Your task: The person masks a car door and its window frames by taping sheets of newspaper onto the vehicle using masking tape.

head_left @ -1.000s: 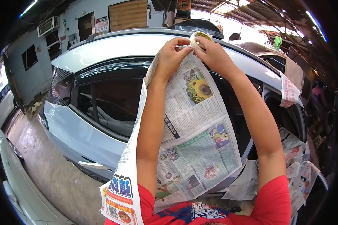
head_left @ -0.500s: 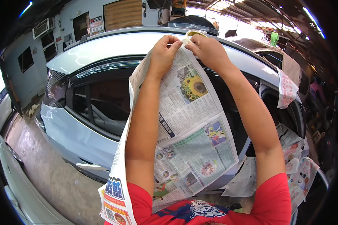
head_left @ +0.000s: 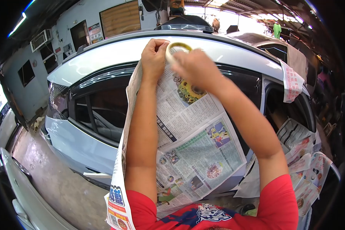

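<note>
A large newspaper sheet [head_left: 195,142] with a sunflower picture hangs in front of the side of a light blue car [head_left: 115,59]. My left hand [head_left: 155,57] pinches its top edge, thumb against fingers, near the roof line. Just right of it, my right hand [head_left: 197,71] holds a roll of tape [head_left: 176,48], cream outside and yellowish inside. That hand is smeared by motion and its fingertips are partly hidden. The sheet's left part folds round outside my left forearm and reaches down to my red sleeve.
At the right, newspaper sheets [head_left: 310,180] cover parts near the car's front door, and another printed sheet [head_left: 292,82] hangs by its window. A greenish-grey car [head_left: 30,195] stands at the lower left. Behind are a wall air conditioner [head_left: 41,40] and a green cloth [head_left: 277,30].
My left hand has shifted left in view with the sheet's top edge. My right hand with the tape roll has moved left and slightly down, now over part of the sunflower picture.
</note>
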### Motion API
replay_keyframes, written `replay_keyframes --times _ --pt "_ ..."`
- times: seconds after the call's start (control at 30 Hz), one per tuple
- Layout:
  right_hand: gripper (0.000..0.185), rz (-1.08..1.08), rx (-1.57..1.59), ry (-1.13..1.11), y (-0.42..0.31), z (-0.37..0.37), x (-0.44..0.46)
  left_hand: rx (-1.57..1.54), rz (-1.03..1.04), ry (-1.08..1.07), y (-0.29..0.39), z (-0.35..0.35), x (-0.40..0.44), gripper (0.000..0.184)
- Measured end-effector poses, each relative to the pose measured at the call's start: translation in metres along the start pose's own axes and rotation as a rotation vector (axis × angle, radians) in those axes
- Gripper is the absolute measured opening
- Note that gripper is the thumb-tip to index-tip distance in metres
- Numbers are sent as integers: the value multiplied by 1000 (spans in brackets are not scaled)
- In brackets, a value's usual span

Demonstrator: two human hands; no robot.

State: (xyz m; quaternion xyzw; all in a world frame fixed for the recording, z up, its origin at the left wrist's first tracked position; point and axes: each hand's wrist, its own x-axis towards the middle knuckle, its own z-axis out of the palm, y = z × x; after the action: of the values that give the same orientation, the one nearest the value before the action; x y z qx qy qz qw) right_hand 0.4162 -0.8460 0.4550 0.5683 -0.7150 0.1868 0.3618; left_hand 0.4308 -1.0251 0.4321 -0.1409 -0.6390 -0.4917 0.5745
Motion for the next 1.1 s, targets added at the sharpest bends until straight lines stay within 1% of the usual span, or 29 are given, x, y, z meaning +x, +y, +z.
replay_keyframes --times 0.03,0.07,0.1,0.2,0.23,0.3,0.4,0.43,0.53,0.57,0.67,0.77,0.87,0.9,0.97,1.1 --pt "23 -105 -30 51 -13 3 -20 67 11 -11 5 1 -2 10" --pt "21 -207 20 135 -25 2 -40 135 20 -23 6 3 -5 10" --pt "25 -175 132 31 -37 -7 -59 191 75 -23 2 5 -5 11" --pt "27 -118 354 37 -52 -16 -108 347 86 -47 4 7 -5 12" --pt "28 -20 444 50 -51 -17 -120 411 120 -44 5 8 -5 13" --pt "29 184 624 79 -47 -18 -138 487 71 -58 9 7 -1 14" --pt "33 425 927 167 -36 -22 -141 676 21 -87 18 7 9 17" --pt "35 458 1070 222 -31 -21 -141 730 -1 -92 20 8 15 18" --pt "39 495 1113 297 -23 -35 -132 842 -63 -106 25 11 27 20" --pt "40 477 1098 300 -20 -37 -129 869 -81 -108 24 12 30 20" --pt "41 487 1090 322 -15 -37 -122 939 -4 -87 17 14 34 21" --pt "40 520 1098 304 -16 -33 -117 968 -28 -87 13 12 36 24" --pt "40 550 1072 285 -15 -29 -117 972 72 -55 6 12 35 19" --pt "41 556 1056 280 -15 -27 -117 980 78 -47 5 12 34 18" --pt "41 540 1016 278 -14 -27 -118 999 85 -30 4 13 33 17" --pt "41 508 954 313 -14 -26 -116 919 22 34 5 13 33 14"
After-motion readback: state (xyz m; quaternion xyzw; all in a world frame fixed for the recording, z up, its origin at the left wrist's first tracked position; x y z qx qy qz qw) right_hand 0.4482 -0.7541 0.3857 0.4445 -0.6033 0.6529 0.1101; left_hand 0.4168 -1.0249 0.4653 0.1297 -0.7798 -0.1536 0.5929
